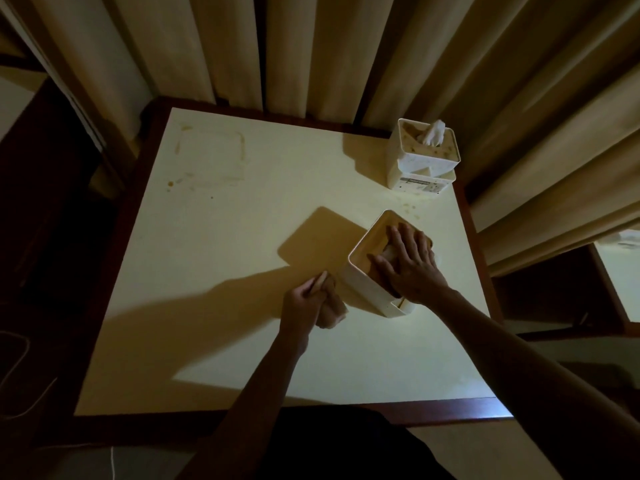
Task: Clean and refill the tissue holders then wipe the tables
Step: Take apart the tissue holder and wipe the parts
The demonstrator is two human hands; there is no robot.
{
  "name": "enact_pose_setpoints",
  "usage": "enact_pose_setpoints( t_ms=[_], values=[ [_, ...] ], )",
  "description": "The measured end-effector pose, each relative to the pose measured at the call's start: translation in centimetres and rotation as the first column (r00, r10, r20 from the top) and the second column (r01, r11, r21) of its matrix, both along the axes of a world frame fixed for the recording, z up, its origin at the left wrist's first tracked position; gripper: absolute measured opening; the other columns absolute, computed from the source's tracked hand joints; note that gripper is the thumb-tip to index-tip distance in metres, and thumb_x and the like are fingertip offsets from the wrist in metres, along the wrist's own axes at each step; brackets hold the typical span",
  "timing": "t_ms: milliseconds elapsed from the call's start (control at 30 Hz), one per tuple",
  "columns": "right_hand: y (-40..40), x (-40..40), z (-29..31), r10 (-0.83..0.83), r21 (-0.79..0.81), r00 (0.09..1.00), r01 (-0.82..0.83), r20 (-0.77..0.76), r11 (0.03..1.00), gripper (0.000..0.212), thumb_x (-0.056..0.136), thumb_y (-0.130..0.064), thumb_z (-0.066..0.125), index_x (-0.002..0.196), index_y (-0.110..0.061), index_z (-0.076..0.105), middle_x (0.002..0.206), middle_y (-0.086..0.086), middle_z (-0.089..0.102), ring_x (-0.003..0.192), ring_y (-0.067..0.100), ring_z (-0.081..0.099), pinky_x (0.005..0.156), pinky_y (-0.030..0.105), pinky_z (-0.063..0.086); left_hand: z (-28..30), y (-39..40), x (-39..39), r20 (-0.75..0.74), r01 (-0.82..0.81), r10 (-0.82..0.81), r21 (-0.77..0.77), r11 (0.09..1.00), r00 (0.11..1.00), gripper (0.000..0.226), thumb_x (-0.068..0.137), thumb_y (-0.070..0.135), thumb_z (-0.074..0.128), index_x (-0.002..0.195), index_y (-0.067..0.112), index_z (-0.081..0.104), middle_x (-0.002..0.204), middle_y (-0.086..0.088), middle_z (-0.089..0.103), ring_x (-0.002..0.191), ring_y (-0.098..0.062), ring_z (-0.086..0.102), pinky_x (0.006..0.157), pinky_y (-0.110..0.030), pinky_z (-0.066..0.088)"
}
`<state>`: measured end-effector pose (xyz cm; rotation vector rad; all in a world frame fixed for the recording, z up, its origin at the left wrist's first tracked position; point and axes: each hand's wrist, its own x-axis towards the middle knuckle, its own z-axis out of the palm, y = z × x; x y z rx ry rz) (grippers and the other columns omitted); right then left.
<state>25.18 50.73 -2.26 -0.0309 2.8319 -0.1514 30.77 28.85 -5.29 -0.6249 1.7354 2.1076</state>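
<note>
Two bare hands work over a cream-topped desk (pixel 214 258) with a dark wooden edge. Left hand (pixel 304 304) sits nearest, its fingers curled round a crumpled brownish cloth (pixel 332 303) that rests on the desk surface. Just beside it to the right stands an open tissue holder (pixel 367 289), white, tilted, with no lid on it. Right hand (pixel 410 261) reaches into that holder, fingers spread and fairly straight, pressing down on a pale wad inside; whether the wad is tissue or cloth cannot be told. Farther back, near the right rear corner, a second tissue holder (pixel 424 161) stands with its lid on and white tissue (pixel 434 133) protruding from the top. Brown stains (pixel 207 157) mark the far left of the desk. Beige curtains (pixel 311 46) hang behind.
</note>
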Motion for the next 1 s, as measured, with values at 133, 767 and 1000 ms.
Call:
enact_pose_setpoints(
  t_ms=[133,767,1000],
  values=[
    [-2.2,-0.3,-0.6,-0.261,-0.102,0.965,0.258,-0.012,0.961,0.086,0.087,-0.074,0.023,0.153,-0.027,-0.006,0.16,0.006,-0.014,0.146,0.029,-0.014,0.117,0.047,-0.005,-0.2,0.1,-1.0,-0.053,-0.005,0.004,-0.007,1.0,0.999,0.035,0.09,0.007,0.061,0.123,0.014,0.063,0.118,0.007,0.065,0.108,-0.009,0.061,0.069,-0.009,0.049],
    [-3.0,-1.6,-1.0,-0.324,-0.19,0.946,0.318,0.002,0.929,0.084,0.093,-0.06,0.035,0.153,-0.017,-0.006,0.16,0.003,-0.016,0.146,0.023,-0.018,0.117,0.043,-0.008,1.6,2.3,-8.3,-0.208,0.016,-0.079,-0.289,0.957,0.975,0.033,0.088,0.013,0.059,0.12,0.015,0.066,0.12,0.002,0.067,0.11,-0.01,0.062,0.09,-0.017,0.047],
    [-2.5,-2.7,-1.2,-0.304,-0.156,0.945,0.321,0.123,0.934,0.076,0.099,-0.051,0.029,0.15,-0.019,-0.016,0.158,0.002,-0.024,0.144,0.025,-0.023,0.114,0.046,-0.011,1.2,5.5,-2.9,-0.254,-0.065,-0.032,-0.364,0.929,0.967,0.032,0.086,0.029,0.054,0.096,0.004,0.07,0.083,-0.009,0.069,0.078,-0.013,0.062,0.07,-0.017,0.045]
  ],
)
